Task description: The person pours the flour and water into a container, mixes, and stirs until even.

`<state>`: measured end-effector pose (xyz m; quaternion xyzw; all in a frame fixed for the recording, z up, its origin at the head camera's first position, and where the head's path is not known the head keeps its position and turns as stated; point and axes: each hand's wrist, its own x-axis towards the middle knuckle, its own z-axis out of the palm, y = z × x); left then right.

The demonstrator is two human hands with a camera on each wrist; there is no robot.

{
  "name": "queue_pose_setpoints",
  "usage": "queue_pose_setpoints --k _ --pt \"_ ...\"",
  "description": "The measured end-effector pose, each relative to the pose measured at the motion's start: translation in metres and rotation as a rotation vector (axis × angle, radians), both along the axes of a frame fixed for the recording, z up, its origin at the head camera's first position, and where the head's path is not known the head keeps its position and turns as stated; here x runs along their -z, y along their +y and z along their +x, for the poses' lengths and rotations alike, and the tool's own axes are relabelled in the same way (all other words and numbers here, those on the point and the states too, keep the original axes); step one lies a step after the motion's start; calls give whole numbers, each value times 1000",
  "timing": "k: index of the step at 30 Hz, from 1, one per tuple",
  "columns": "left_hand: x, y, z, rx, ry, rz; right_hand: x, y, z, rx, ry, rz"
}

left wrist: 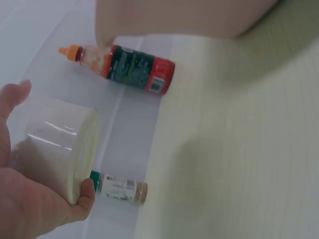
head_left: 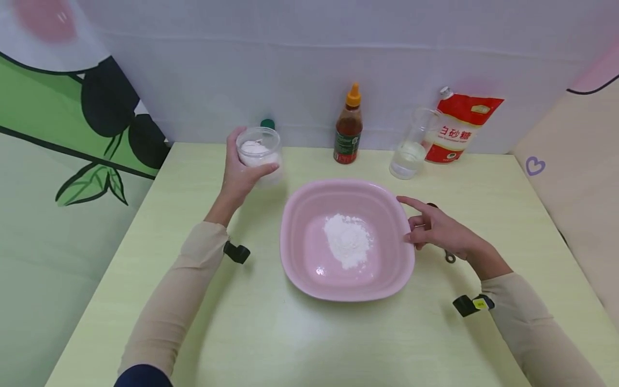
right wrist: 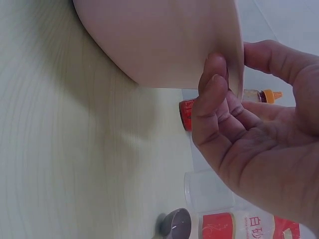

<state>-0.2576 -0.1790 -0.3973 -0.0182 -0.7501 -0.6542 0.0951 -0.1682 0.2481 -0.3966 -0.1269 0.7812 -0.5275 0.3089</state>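
My left hand (head_left: 238, 180) grips a clear round jar (head_left: 260, 157) with white powder in it, left of and behind the basin. The left wrist view shows the jar (left wrist: 52, 142) held off the table, fingers and thumb around its side and base. A pink plastic basin (head_left: 348, 186) stands mid-table with a heap of white powder (head_left: 347, 241) on its bottom. At the basin's right side, my right hand (head_left: 445, 231) pinches the rim. The right wrist view shows curled fingers (right wrist: 212, 107) beneath the rim and the thumb on its other side.
Along the back stand a sauce bottle (head_left: 347, 131) with an orange cap, a clear beaker (head_left: 408, 157) of liquid and a red-and-white sugar pouch (head_left: 454, 129). A green-capped shaker (left wrist: 118, 187) is behind the jar. A dark measuring spoon (right wrist: 177, 224) lies right of the basin.
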Motion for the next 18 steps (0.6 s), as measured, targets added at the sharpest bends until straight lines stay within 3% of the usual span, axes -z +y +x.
queue_pose_setpoints --k 11,18 --pt "27 -18 -25 -15 -78 -78 1 0 0 5 3 9" --pt "40 -25 -34 -9 -152 -109 0 0 0 4 -4 11"
